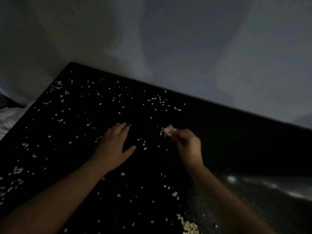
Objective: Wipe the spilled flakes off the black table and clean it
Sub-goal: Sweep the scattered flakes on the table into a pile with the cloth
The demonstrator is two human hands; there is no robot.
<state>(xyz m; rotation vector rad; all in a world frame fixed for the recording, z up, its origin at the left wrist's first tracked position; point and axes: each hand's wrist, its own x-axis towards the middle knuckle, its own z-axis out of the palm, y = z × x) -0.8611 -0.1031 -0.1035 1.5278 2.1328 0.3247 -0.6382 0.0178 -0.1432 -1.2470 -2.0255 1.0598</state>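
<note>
Pale flakes [157, 100] lie scattered over most of the black table [228, 132], thickest along its left edge and in a heap [189, 227] at the near edge. My left hand [114, 147] rests flat on the table, fingers straight and together, thumb spread. To its right, my right hand [187, 144] is blurred, its fingers curled round a small pale wad [168, 130], perhaps a tissue or cloth, that touches or hovers just above the surface. The room is dim.
A grey wall [185, 48] runs behind the table's far edge. White fabric [8, 119] lies beyond the left edge. Dark speckled floor [261, 200] shows at the lower right, past the table's near corner.
</note>
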